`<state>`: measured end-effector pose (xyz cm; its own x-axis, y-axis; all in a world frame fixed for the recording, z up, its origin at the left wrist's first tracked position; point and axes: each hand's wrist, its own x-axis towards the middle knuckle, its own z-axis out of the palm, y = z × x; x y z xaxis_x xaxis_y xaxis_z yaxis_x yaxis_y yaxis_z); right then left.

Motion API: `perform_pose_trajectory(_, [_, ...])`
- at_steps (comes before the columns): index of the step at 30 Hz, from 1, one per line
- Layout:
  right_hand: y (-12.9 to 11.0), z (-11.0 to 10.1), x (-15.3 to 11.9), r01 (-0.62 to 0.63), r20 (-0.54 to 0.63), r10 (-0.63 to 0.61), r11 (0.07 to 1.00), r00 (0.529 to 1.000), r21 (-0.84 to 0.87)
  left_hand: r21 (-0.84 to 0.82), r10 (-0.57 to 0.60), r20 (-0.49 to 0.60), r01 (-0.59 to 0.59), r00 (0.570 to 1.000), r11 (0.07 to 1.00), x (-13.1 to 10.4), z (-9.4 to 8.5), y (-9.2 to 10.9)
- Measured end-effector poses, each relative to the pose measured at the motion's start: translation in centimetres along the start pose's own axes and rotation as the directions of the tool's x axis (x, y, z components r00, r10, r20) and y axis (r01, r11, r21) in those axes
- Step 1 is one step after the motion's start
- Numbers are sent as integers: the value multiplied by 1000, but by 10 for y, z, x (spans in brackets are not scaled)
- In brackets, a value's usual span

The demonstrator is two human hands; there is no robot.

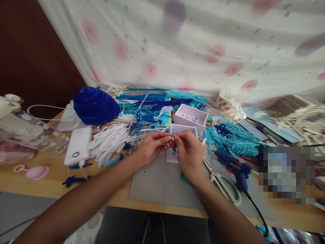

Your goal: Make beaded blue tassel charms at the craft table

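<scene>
My left hand (157, 144) and my right hand (187, 148) meet over the grey cutting mat (162, 184), fingertips pinched close together. Between them sits something small and whitish (172, 138), too tiny and blurred to name. Both hands are closed in a pinch. Right behind them stands a white box (183, 128), partly hidden by my fingers. A second white box (191, 117) farther back holds several small beads. To the right of my right hand lie scissors (223, 184) with pale green handles and a blue glue gun (235, 167).
White pipe cleaners (110, 140) lie left of the hands, near a white power bank (78, 145) and a large blue fuzzy bundle (94, 105). Turquoise feather-like pieces (233, 137) spread on the right. Blue pipe cleaners (149, 101) line the back, before a flowered curtain (162, 51).
</scene>
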<state>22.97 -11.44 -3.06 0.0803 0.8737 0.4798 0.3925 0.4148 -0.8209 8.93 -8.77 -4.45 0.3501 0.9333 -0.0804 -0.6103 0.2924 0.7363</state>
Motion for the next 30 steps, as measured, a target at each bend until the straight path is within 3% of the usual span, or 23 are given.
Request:
perform_pose_trajectory(19, [-3, -1, 0, 34, 3, -34, 997, 999, -62, -20, 17, -2, -17, 1000, 1000, 0, 0, 1])
perform_pose_trajectory(26, [-6, -1, -1, 205, -21, -214, 954, 977, -219, -36, 13, -19, -14, 1000, 999, 0, 2, 2])
perform_pose_trajectory(30, [-6, -1, -1, 239, -13, -251, 935, 968, -263, -38, 17, -22, -17, 1000, 999, 0, 1, 1])
